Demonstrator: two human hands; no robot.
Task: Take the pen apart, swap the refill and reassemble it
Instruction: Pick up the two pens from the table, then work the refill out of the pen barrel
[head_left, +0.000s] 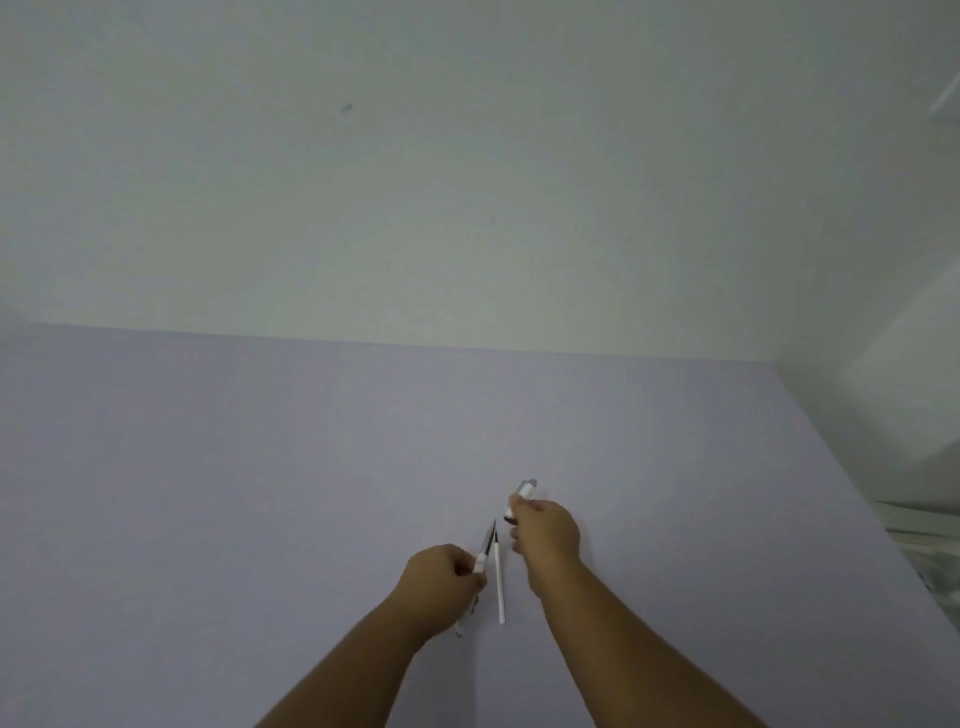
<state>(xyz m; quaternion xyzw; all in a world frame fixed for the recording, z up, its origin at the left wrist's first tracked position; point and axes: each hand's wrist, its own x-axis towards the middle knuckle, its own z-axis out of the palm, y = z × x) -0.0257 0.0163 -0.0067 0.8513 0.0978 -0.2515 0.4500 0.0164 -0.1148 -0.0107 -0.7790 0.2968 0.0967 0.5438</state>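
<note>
Nearest, the left hand (441, 577) is pinching the light, slippery pen barrel (482, 558) by its collar, best held there, beside a thin refill (500, 587) lying on the lilac counter (208, 493). Farther out, the right hand (545, 527) is closing around the pen's cap end (523, 491).

I look down at a pale lilac table (260, 493) that fills the lower half of my view. Its far edge meets a plain off-white wall (467, 182), which carries one small dark mark (346, 107) up on the left. On my right a white panel (883, 395) stands along the table's side. Low at the right edge I see some whitish clutter (930, 551), too blurred to make out.
</note>
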